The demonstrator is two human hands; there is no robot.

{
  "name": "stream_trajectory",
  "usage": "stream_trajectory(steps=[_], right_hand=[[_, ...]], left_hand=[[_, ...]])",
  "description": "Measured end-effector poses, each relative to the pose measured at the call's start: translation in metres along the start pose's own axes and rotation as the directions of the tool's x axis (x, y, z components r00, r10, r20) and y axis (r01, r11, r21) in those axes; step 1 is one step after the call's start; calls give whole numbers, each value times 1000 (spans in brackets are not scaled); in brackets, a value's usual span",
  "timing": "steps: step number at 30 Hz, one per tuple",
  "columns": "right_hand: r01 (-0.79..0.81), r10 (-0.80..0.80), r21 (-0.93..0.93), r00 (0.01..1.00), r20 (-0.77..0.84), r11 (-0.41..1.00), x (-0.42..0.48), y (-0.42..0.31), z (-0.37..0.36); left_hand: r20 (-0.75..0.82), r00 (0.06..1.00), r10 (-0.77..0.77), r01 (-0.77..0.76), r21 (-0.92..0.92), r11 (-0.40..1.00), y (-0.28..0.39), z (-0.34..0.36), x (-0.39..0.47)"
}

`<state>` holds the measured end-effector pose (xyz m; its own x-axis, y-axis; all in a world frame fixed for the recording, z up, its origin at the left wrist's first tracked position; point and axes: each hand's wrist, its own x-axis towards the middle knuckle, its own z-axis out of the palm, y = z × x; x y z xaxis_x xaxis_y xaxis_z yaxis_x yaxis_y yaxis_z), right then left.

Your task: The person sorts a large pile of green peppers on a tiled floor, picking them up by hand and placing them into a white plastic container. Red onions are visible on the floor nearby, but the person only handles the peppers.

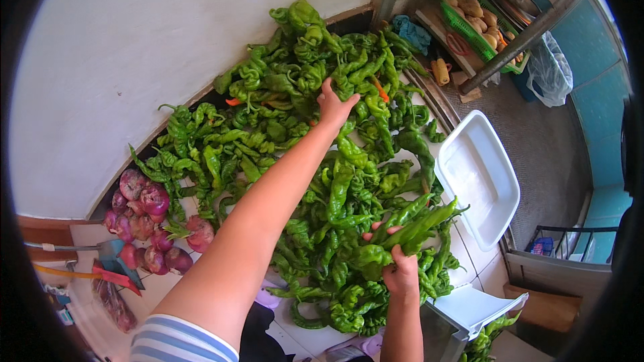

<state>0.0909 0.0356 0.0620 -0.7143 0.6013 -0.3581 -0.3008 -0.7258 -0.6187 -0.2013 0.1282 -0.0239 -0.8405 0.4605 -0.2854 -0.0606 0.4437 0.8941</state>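
A broad heap of twisted green peppers (347, 196) covers the white tiled floor before me, with a few orange-red ones among them. At the far part of the heap, my left hand (334, 108) has its thumb and a finger on either side of a curled green pepper (344, 85); its other fingers are hidden. Nearer to me, my right hand (401, 266) holds a bunch of long green peppers (420, 226) slightly above the heap, their tips pointing right. An empty white plastic tub (480, 181) lies right of the heap, close to the bunch.
Red onions (151, 226) lie left, near a dustpan (118, 256). A white wall (191, 35) bounds the far left side. Beyond a metal post (533, 25) stands a green basket (448, 15) of potatoes. At lower right is a white-edged container (478, 306) beside more peppers.
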Motion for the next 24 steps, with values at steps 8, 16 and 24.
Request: stream_trajectory(steps=[8,16,24], right_hand=[[-60,60,12,998,12,998,-4,-4,-8],[6,-9,38,998,59,999,4,-13,-5],[174,-154,-251,983,96,952,8,-21,-19]], left_hand=[[8,992,125,-117,-297,948,-16,-13,0],[852,521,-55,782,-451,431,-13,-74,-128],[926,-223,-304,282,360,889,25,-81,-147]])
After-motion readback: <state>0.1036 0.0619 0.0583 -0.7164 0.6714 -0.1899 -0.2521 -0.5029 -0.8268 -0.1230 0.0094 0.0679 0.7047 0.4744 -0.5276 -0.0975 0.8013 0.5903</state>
